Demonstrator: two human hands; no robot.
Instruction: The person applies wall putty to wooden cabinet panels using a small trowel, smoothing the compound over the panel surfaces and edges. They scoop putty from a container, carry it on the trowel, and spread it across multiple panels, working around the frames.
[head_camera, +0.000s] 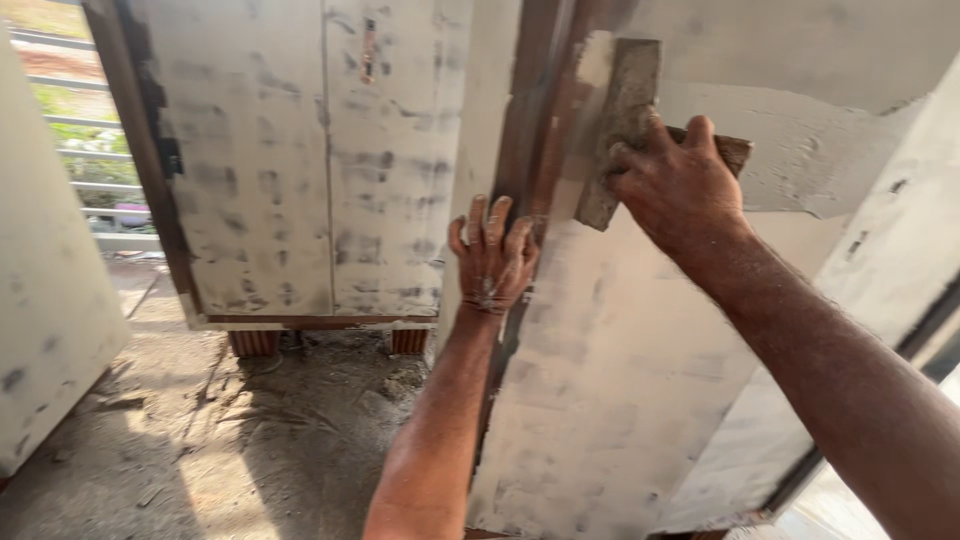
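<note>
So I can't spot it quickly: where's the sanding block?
In the head view, upper right of centre: the sanding block is pressed against the white panel under the right hand.

Dusty floor (180, 440) carries 2 brick stacks (254, 343).

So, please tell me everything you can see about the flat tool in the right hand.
The flat grey rectangular trowel looks like a worn float, its face crusted with dried grey plaster. It stands nearly upright, tilted slightly, pressed flat against the pale plastered wall panel beside the brown wooden frame. The right hand grips it from behind, fingers curled over its handle, and a brown end sticks out past the knuckles. The left hand rests lower on the frame, apart from it.
</note>
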